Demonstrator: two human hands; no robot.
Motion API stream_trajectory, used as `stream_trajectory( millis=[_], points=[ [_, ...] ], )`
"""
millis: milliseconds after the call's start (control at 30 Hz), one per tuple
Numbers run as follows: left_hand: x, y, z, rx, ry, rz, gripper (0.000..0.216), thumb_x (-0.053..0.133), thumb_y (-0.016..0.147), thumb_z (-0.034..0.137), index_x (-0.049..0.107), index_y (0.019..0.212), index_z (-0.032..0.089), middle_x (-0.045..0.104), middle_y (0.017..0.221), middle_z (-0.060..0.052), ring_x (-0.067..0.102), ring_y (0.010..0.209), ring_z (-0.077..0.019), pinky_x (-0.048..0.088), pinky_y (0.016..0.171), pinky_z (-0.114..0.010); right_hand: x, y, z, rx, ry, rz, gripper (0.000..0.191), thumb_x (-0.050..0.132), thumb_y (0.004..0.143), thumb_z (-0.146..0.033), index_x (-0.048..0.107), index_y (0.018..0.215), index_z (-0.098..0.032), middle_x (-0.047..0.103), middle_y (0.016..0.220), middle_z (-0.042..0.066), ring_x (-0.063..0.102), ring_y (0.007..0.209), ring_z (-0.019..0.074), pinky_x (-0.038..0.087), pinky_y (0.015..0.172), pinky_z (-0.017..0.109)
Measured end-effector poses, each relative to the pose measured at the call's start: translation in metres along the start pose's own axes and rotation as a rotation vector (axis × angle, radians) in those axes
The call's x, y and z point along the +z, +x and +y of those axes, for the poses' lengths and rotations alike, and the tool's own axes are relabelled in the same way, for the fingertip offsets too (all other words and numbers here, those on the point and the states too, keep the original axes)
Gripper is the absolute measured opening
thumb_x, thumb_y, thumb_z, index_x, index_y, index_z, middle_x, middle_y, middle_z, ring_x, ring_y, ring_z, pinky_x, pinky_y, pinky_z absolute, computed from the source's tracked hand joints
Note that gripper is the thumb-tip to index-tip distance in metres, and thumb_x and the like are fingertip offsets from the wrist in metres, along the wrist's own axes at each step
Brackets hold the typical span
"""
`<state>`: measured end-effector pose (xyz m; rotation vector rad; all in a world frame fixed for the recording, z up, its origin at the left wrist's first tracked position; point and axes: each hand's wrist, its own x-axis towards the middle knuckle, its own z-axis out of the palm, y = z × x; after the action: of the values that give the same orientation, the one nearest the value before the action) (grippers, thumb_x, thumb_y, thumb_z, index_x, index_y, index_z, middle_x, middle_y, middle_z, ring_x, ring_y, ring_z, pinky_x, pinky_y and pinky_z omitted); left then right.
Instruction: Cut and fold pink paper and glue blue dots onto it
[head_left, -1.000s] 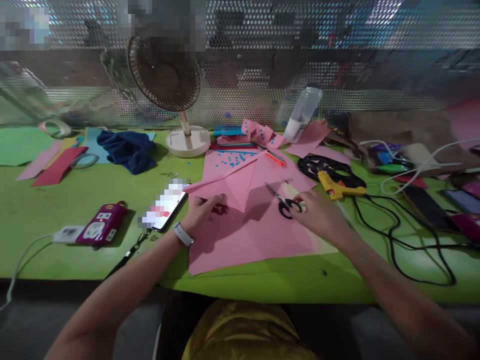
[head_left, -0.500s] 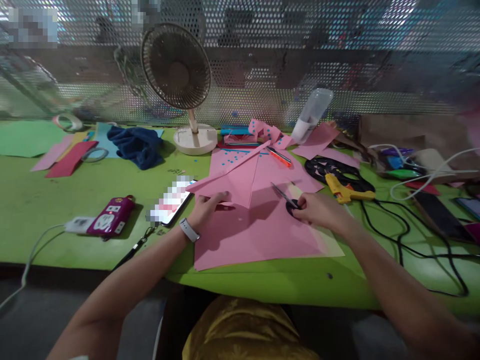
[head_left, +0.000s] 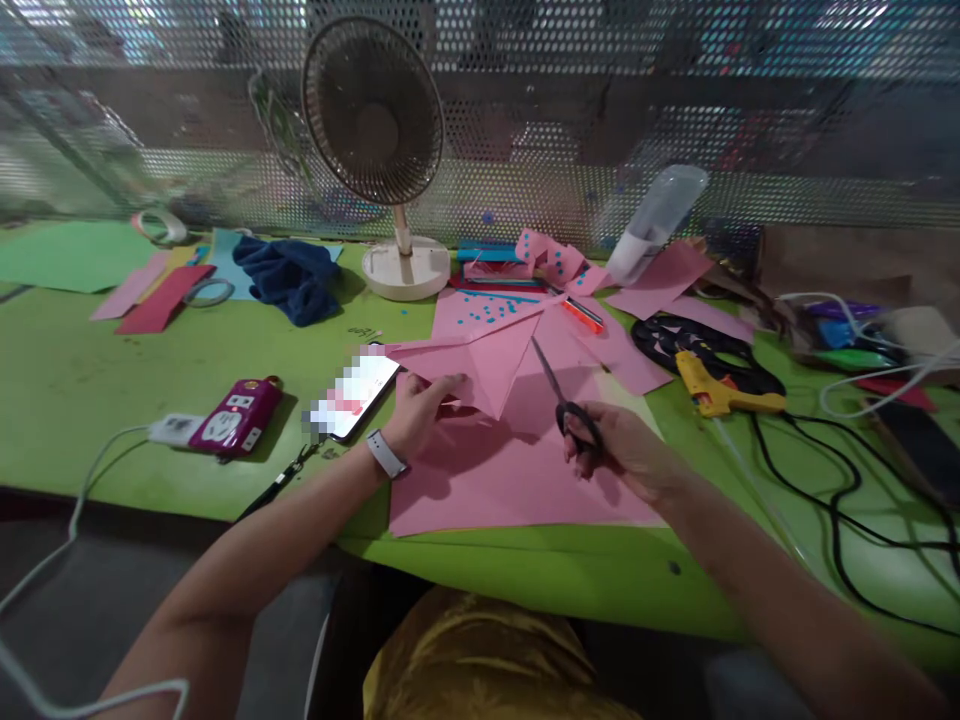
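- our right hand (head_left: 611, 445) has lifted and turned the scissors (head_left: 553, 378), fingers now around the handles; we judge them readier for use.
- our left hand (head_left: 421, 410) still pinches the folded paper (head_left: 493, 368).
- that paper lies over the pink sheet (head_left: 510, 490), left of the scissors.

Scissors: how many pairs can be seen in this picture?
1 pair of scissors, in the right hand, above the pink paper. Others may be hidden.

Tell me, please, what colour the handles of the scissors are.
The scissor handles are black, seen best in the head view.
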<state>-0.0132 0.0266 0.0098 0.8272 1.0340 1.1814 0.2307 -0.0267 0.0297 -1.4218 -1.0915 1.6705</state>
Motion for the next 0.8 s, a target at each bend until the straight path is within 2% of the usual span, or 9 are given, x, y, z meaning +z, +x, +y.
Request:
stream_trajectory(
  millis=[233,400,500,667,800],
  points=[
    [0.005,0.001,0.002,-0.001,-0.02,0.039,0.043,0.08,0.066,0.045,0.047,0.066,0.017,0.053,0.055,0.005,0.06,0.051,-0.0113,0.06,0.057,-0.032,0.018,-0.014,0.016,0.102,-0.122,-0.171,0.047,0.074,0.069,-0.057,0.046,0.083,-0.021,0.063,0.057,-0.004,0.056,0.039,0.01,0.04,0.035,0.018],
    [0.007,-0.001,0.004,0.047,-0.041,0.026,0.042,0.077,0.07,0.048,0.051,0.062,0.015,0.053,0.054,0.003,0.064,0.056,-0.0139,0.062,0.064,-0.035,0.024,-0.025,0.014,0.096,-0.161,-0.158,0.048,0.079,0.064,-0.052,0.043,0.077,-0.022,0.056,0.055,-0.007,0.053,0.042,0.0085,0.04,0.04,0.019],
    [0.007,0.0,0.005,0.103,-0.062,0.064,0.042,0.075,0.072,0.047,0.052,0.058,0.016,0.05,0.052,0.004,0.063,0.055,-0.0127,0.062,0.066,-0.035,0.024,-0.027,0.016,0.062,-0.181,-0.144,0.045,0.077,0.067,-0.05,0.043,0.076,-0.022,0.054,0.057,-0.006,0.053,0.045,0.009,0.042,0.041,0.021],
    [0.009,-0.002,0.004,0.132,-0.104,0.106,0.038,0.076,0.071,0.045,0.054,0.061,0.016,0.053,0.054,0.005,0.062,0.055,-0.0098,0.063,0.071,-0.033,0.024,-0.026,0.02,0.08,-0.2,-0.168,0.044,0.074,0.07,-0.052,0.043,0.077,-0.022,0.052,0.057,-0.007,0.051,0.045,0.0085,0.041,0.04,0.021],
    [0.011,-0.006,0.002,0.106,-0.136,0.035,0.041,0.076,0.071,0.047,0.055,0.058,0.015,0.053,0.053,0.005,0.06,0.053,-0.0079,0.063,0.074,-0.033,0.027,-0.025,0.019,0.081,-0.199,-0.173,0.045,0.074,0.072,-0.053,0.042,0.078,-0.022,0.054,0.059,-0.006,0.052,0.045,0.0084,0.044,0.041,0.021]
  ],
)
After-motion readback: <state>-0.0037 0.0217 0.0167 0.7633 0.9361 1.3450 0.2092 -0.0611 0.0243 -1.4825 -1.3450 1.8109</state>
